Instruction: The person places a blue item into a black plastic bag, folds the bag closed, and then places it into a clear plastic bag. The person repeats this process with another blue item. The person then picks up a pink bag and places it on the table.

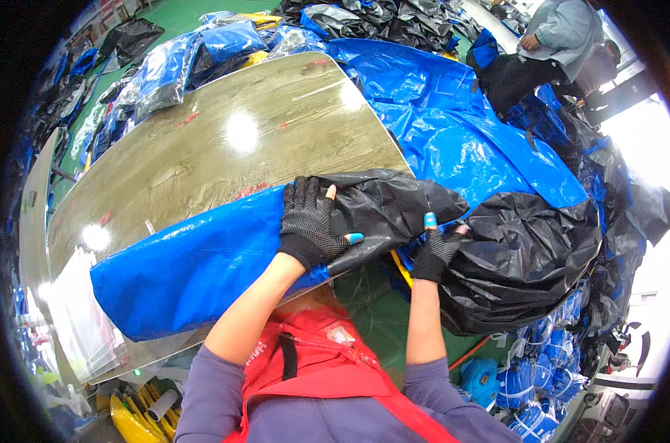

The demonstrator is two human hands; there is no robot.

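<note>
A blue and black tarp (194, 262) lies folded along the near side of the table, its blue face on the left and its black face on the right. My left hand (305, 220), in a black dotted glove with bare fingertips, rests flat where blue meets black, fingers stretched out. Blue tape wraps its thumb. Beyond the table's right end my right hand (434, 255), gloved likewise and with blue tape on a digit, is closed on the black sheet (523, 258), bunched and hanging there. Part of its fingers is hidden in the folds.
The wood-patterned table (224, 140) has a glossy top and a right edge beside my hands. A wide blue sheet (453, 125) spreads beyond it. Bagged blue packs (169, 70) line the far edge. Tied blue bundles (534, 384) lie lower right. Another person (567, 33) stands far right.
</note>
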